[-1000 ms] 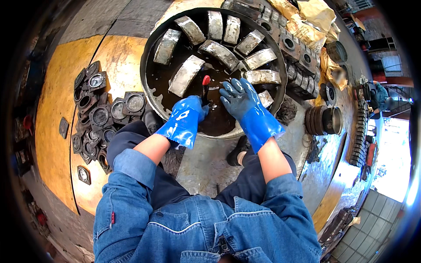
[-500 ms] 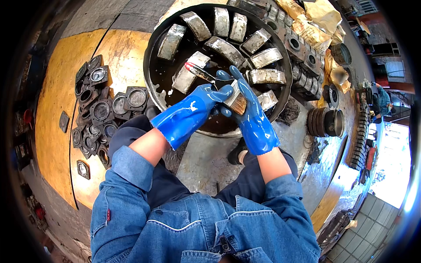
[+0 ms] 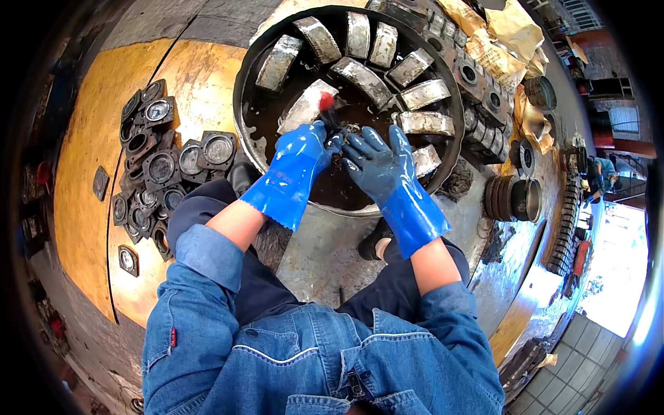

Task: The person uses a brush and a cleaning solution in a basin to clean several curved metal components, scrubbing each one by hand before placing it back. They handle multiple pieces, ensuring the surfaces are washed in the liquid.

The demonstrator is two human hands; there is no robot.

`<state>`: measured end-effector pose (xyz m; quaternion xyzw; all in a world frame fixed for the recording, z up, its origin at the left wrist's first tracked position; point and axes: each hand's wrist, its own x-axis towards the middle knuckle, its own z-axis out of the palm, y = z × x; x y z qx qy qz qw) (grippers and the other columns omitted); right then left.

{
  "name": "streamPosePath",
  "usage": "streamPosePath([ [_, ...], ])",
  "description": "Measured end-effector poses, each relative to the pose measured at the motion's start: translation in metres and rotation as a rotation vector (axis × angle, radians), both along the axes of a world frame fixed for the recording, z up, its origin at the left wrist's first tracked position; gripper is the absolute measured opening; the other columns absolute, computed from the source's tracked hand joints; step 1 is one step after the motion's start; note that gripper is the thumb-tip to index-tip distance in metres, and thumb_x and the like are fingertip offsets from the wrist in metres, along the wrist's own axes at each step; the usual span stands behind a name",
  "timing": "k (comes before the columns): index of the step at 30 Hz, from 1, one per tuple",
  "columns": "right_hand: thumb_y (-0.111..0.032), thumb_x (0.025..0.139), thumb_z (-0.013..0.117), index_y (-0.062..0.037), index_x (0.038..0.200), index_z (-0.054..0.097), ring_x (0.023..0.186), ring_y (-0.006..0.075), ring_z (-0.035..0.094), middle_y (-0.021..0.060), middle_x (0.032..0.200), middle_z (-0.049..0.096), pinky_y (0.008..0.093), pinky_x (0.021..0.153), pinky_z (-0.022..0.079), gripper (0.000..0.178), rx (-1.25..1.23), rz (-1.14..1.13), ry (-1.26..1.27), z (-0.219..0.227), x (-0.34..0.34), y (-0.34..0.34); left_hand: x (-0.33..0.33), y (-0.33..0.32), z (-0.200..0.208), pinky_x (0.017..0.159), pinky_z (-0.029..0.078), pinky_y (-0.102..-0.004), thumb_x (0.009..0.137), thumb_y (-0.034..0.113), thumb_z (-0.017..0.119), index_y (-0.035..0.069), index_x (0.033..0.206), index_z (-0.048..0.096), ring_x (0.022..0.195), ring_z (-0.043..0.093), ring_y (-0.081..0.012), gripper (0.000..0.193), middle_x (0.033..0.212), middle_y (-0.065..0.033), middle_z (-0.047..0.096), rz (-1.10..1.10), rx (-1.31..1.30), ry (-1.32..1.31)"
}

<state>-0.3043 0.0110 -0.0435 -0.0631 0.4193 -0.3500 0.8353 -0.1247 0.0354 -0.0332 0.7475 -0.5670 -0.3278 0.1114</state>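
My left hand (image 3: 297, 162), in a wet blue rubber glove, is closed round a paintbrush (image 3: 327, 109). The brush's red-tipped handle points up and away from me; its bristles are hidden. Close beside it, my right hand (image 3: 387, 169), gloved alike, holds nothing, with its palm turned up and fingers apart. Both hands are over the near part of a big round black pan (image 3: 249, 131) with dark liquid in it. Several curved silvery metal blocks stand or lie in the pan, such as a long one (image 3: 362, 81) near the middle. Another block (image 3: 304, 107) lies just beyond my left hand.
On yellow boards (image 3: 83, 228) to the left lies a heap of square dark parts with round centres (image 3: 161, 168). Dark metal blocks (image 3: 477, 90), brown paper (image 3: 515, 34) and metal rings (image 3: 515, 196) are to the right. A person (image 3: 605, 173) is far off at the right.
My hands have drawn apart. The right hand has let go of the brush and turned palm up. The left hand has swung the brush so its handle stands more upright.
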Motion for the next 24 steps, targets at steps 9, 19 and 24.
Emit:
streamPosePath([
  [9,-0.061,0.093,0.053,-0.0132,0.153,0.033,0.131,0.0415,0.047,0.0205,0.151,0.042,0.0529,0.113,0.034,0.079,-0.076,-0.062,-0.033,-0.024,-0.024,-0.009,-0.035,0.007,0.017,0.085,0.053,-0.0443,0.090,0.054,0.062,0.009,0.108,0.072,0.098,0.068,-0.0359,0.050,0.102,-0.0197,0.070,-0.142,0.028,0.023],
  [19,-0.060,0.094,0.048,-0.0151,0.135,0.054,0.123,0.0301,0.054,0.0115,0.132,0.060,0.0469,0.107,0.037,0.061,0.177,-0.110,-0.084,-0.032,-0.028,-0.015,-0.022,-0.001,0.002,0.078,0.054,-0.0437,0.090,0.041,0.068,0.006,0.108,0.070,0.091,0.068,-0.0376,0.040,0.094,-0.0228,0.070,-0.027,-0.150,0.396],
  [24,-0.050,0.094,0.041,-0.0105,0.108,0.068,0.087,0.0219,0.065,0.0064,0.105,0.070,0.0382,0.077,0.055,0.050,0.143,0.082,-0.092,0.013,0.022,0.005,-0.018,0.011,-0.033,0.076,0.053,-0.0459,0.087,0.048,0.067,0.001,0.094,0.072,0.085,0.066,-0.0406,0.048,0.089,-0.0239,0.069,-0.159,-0.373,0.412],
])
